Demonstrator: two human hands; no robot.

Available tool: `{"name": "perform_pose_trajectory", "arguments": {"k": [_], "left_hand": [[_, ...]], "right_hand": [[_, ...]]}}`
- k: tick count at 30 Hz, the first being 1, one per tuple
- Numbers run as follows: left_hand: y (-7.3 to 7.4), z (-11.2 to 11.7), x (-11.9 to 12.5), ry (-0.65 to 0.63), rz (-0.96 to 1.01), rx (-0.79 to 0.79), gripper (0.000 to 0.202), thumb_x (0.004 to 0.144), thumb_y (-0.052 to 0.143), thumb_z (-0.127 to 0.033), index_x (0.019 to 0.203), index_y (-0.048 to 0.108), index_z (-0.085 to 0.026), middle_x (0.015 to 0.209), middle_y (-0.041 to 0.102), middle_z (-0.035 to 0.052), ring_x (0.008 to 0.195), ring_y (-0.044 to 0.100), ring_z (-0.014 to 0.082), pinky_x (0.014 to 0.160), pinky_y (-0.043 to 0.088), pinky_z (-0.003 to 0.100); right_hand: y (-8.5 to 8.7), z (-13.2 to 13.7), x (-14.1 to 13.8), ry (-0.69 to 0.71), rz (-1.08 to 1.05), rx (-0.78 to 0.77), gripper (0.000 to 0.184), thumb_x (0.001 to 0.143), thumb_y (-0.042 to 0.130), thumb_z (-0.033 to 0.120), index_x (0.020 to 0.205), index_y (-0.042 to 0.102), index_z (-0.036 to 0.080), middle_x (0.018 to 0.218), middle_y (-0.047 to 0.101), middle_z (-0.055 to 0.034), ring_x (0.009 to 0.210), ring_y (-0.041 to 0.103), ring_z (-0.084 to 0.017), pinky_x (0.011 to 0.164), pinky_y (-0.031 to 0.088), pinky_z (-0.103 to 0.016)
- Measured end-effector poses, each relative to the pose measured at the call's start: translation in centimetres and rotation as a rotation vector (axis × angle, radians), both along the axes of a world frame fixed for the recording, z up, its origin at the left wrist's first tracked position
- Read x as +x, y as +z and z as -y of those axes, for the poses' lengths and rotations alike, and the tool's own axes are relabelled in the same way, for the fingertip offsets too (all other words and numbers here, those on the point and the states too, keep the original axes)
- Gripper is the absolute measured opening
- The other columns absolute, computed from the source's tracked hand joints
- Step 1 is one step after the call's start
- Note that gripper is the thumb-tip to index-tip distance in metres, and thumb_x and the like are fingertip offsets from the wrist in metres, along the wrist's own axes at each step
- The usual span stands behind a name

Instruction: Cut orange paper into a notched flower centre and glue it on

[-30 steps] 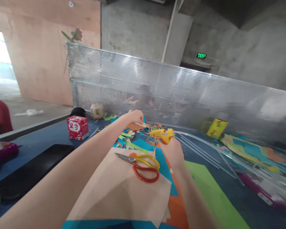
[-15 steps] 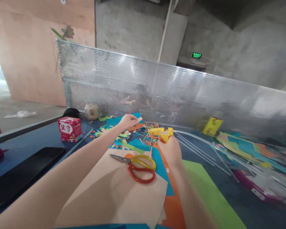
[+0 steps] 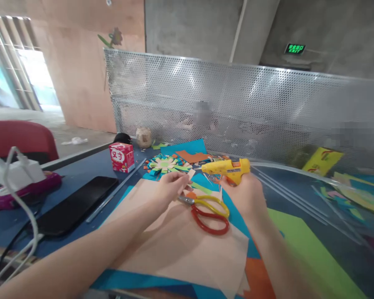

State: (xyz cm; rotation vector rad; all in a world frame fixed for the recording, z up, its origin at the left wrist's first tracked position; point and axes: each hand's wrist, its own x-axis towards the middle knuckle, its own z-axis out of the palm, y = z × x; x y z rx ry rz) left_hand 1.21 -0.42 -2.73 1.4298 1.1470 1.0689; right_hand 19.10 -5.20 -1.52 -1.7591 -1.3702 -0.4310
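Note:
My right hand (image 3: 247, 193) is wrapped round the handle of a yellow hot glue gun (image 3: 227, 167), whose nozzle points left. Pinched in the fingers of my left hand (image 3: 172, 187) is a small pale paper strip (image 3: 191, 173), a short way left of and below the nozzle. Scissors (image 3: 210, 209) with one yellow and one red handle lie on a pale paper sheet (image 3: 174, 253) below both hands; my left hand hides part of their blades. Behind the hands rests a layered paper flower (image 3: 163, 162) in blue, orange, green and cream.
A red box (image 3: 121, 158) and a black phone (image 3: 77, 205) sit at the left, near a purple power strip (image 3: 50, 182) with white cables. Clear glue sticks (image 3: 289, 195) and a green sheet (image 3: 305, 241) lie right. A perforated metal screen (image 3: 174, 95) borders the table's far side.
My left hand has come back toward me with the paper strip, from over the scraps to above the scissors. The glue gun stays in my right hand. The view has turned left.

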Motion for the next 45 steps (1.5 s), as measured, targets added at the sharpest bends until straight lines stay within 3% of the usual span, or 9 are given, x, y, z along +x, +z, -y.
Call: {"name": "perform_pose_trajectory", "arguments": {"k": [3, 10, 16, 45], "left_hand": [[-0.44, -0.31, 0.2, -0.011, 0.007, 0.017, 0.021, 0.072, 0.056, -0.037, 0.069, 0.058, -0.016, 0.062, 0.066, 0.0029, 0.051, 0.061, 0.0126, 0.036, 0.035, 0.016], [-0.65, -0.01, 0.36, -0.078, 0.073, -0.026, 0.019, 0.074, 0.056, -0.034, 0.07, 0.056, -0.015, 0.064, 0.067, 0.0038, 0.059, 0.066, 0.0168, 0.045, 0.045, 0.02], [-0.6, -0.02, 0.34, -0.083, 0.111, -0.022, 0.016, 0.074, 0.057, -0.031, 0.069, 0.055, -0.015, 0.073, 0.068, 0.0044, 0.06, 0.067, 0.0157, 0.044, 0.046, 0.019], [-0.45, -0.41, 0.1, -0.073, 0.072, 0.038, 0.015, 0.076, 0.055, -0.028, 0.069, 0.055, -0.015, 0.068, 0.068, 0.0026, 0.055, 0.065, 0.0121, 0.039, 0.042, 0.015]], "right_hand": [[-0.44, -0.23, 0.27, -0.036, 0.116, 0.04, 0.022, 0.066, 0.057, 0.033, 0.074, 0.063, 0.013, 0.061, 0.067, -0.0104, 0.057, 0.063, -0.026, 0.049, 0.044, -0.031], [-0.75, -0.11, 0.28, -0.052, 0.289, 0.015, 0.021, 0.068, 0.055, 0.031, 0.074, 0.062, 0.012, 0.058, 0.064, -0.0102, 0.052, 0.061, -0.025, 0.045, 0.041, -0.029], [-0.63, -0.22, 0.32, -0.076, 0.286, -0.004, 0.025, 0.067, 0.052, 0.033, 0.073, 0.062, 0.011, 0.058, 0.063, -0.0109, 0.052, 0.058, -0.024, 0.047, 0.04, -0.03], [-0.66, -0.11, 0.84, -0.01, 0.307, 0.001, 0.023, 0.071, 0.054, 0.033, 0.073, 0.063, 0.012, 0.061, 0.064, -0.0119, 0.057, 0.06, -0.025, 0.05, 0.04, -0.03]]}}
